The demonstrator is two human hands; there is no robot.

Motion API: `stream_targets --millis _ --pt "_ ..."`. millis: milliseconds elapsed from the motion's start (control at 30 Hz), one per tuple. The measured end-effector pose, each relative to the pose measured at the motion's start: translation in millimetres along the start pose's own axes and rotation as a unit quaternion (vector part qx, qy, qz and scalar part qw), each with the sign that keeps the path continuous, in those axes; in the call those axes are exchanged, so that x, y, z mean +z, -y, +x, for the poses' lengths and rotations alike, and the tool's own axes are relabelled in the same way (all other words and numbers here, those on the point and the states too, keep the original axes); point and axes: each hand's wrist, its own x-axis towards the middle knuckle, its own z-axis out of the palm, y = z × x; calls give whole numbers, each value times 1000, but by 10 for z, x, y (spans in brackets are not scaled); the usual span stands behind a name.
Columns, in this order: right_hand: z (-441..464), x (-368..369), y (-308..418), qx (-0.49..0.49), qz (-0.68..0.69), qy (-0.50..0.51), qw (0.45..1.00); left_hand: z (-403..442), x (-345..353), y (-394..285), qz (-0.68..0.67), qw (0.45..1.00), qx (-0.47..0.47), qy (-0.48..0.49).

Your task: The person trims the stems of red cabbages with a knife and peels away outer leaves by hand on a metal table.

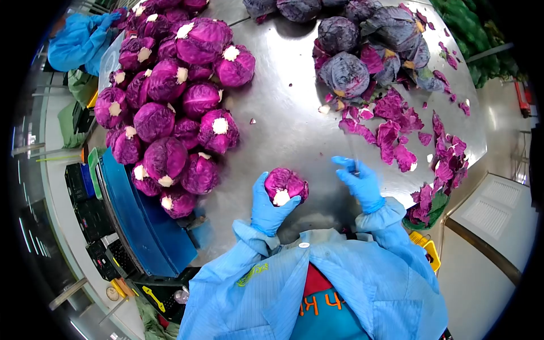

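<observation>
In my left hand [271, 207], gloved in blue, is a peeled red cabbage [286, 186] with its pale cut stem facing me. My right hand [360, 182], also in a blue glove, is raised a little to the right of it, smeared by motion; its fingers are bent, and whether they hold something thin is unclear. Bright purple trimmed cabbages [164, 119] are heaped on the left of the metal table [277, 119]. Darker untrimmed cabbages [344, 73] lie at the back right, with torn purple leaves [391, 133] in front of them.
More loose leaves [450, 158] hang over the table's right edge near a yellow container [432, 255]. A blue chute-like panel [139, 221] and black crates [90, 221] stand at the left. Someone's blue sleeve [82, 42] shows at the upper left.
</observation>
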Motion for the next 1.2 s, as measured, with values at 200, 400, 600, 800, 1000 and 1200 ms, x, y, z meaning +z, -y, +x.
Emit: stream_targets --millis 200,400,600,800,1000,1200 --pt "-75 743 452 -161 -287 183 926 57 70 -370 218 965 146 13" --pt "-76 828 147 -218 -335 88 912 93 148 -316 276 944 178 21" --pt "-221 475 229 -107 -90 367 920 -41 168 -275 228 971 72 -27" --pt "-168 411 99 39 -166 111 979 -156 -128 73 -125 987 -102 -8" --pt "-231 634 41 45 -248 195 948 -278 -155 99 -159 967 -195 42" --pt "-233 553 -134 76 -198 160 964 -295 -188 82 -189 963 -179 64"
